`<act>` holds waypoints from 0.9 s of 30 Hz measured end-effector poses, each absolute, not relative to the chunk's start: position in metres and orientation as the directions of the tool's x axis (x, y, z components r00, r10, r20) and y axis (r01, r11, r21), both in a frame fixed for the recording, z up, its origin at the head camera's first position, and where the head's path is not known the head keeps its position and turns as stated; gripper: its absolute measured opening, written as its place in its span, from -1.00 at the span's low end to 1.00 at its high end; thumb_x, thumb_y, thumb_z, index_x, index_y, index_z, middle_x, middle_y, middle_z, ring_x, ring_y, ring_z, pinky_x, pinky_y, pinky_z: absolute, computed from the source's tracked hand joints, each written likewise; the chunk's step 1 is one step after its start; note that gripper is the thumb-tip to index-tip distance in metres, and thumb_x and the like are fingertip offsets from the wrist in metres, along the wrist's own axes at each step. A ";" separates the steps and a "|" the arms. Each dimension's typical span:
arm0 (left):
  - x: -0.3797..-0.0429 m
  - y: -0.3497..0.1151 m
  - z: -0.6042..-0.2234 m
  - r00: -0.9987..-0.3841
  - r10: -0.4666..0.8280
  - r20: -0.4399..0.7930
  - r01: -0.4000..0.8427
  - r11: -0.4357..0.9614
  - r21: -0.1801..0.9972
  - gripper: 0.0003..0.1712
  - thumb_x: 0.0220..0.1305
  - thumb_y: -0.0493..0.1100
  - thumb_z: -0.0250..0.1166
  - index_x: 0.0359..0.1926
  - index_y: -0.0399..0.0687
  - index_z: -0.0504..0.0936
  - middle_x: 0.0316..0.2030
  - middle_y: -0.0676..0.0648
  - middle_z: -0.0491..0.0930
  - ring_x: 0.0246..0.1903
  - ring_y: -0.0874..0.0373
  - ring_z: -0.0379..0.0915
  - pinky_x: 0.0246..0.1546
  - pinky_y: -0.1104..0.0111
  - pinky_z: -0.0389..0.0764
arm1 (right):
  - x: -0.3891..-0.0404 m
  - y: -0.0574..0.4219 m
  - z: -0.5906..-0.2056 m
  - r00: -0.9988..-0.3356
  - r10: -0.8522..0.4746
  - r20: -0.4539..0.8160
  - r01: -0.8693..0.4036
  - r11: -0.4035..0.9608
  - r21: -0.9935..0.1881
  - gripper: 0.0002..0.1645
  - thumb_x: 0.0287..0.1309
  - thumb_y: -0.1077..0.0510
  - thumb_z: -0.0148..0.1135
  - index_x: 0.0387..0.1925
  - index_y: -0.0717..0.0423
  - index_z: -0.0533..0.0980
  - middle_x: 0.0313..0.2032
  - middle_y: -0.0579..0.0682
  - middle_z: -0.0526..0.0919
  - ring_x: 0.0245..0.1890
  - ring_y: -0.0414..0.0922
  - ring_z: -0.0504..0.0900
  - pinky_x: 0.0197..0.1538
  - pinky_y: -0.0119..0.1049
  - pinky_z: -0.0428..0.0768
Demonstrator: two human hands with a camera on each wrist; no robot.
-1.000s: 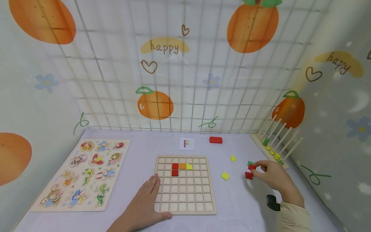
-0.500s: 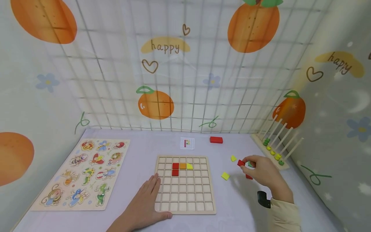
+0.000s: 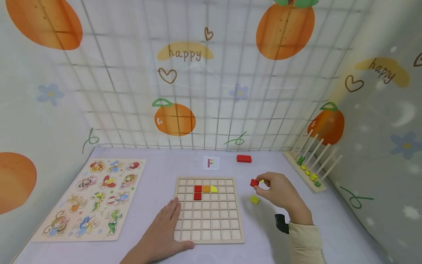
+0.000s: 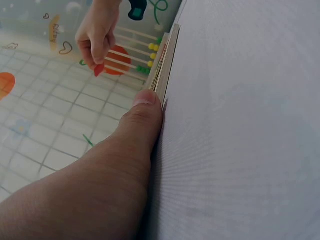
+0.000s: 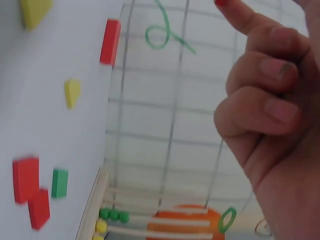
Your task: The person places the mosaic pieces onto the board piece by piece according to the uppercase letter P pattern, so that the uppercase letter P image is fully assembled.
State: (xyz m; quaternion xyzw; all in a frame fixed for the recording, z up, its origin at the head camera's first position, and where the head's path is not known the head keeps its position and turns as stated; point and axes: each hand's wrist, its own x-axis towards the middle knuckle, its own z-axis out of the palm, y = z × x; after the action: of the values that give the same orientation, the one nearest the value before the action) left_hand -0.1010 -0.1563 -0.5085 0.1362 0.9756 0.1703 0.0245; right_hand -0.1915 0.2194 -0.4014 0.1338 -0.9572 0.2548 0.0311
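Observation:
My right hand (image 3: pixel 280 192) pinches a small red square block (image 3: pixel 254 182) between thumb and fingertips, held above the table right of the wooden grid board (image 3: pixel 227 240). At the board's lower left, my left hand (image 3: pixel 159 227) rests with straight fingers along the left edge and thumb at the front edge. Red tiles (image 3: pixel 197 196), an orange tile (image 3: pixel 206 189) and a yellow tile (image 3: pixel 214 189) with one rounded corner sit in its cells. Below my right hand lies a yellow square piece (image 3: pixel 254 200). Two red blocks (image 5: pixel 26 180) and a green block (image 5: pixel 60 183) show in the right wrist view.
Behind the board lie a printed pattern card (image 3: pixel 211 163) and a red rectangular block (image 3: pixel 244 158). An insect puzzle board (image 3: pixel 74 183) covers the left side. A bead rack with upright rods (image 3: pixel 310 179) stands at the right, near the curtain wall.
My right hand has carried the red block leftward, from the loose pieces at the right toward the board. The left hand has stayed at the board's edge.

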 end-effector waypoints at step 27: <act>-0.100 -0.157 -0.511 -0.960 0.280 0.028 0.271 0.893 0.360 0.59 -0.15 0.84 0.10 0.59 -0.26 0.07 0.63 -0.23 -0.08 0.61 -0.17 -0.11 0.56 -0.08 0.10 | -0.190 0.107 -0.418 -0.832 -0.536 0.142 -0.548 0.760 -0.349 -0.81 0.14 -0.01 0.43 -0.25 -0.03 0.73 -0.49 -0.22 0.58 -0.45 -0.28 0.44 -0.39 -0.42 0.46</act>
State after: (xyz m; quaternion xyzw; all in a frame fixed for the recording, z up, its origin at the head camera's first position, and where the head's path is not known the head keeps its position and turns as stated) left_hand -0.1001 -0.1574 -0.5106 0.1416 0.9728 0.1830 0.0122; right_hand -0.1904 0.1075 -0.4178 0.2890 -0.9379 0.1914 0.0166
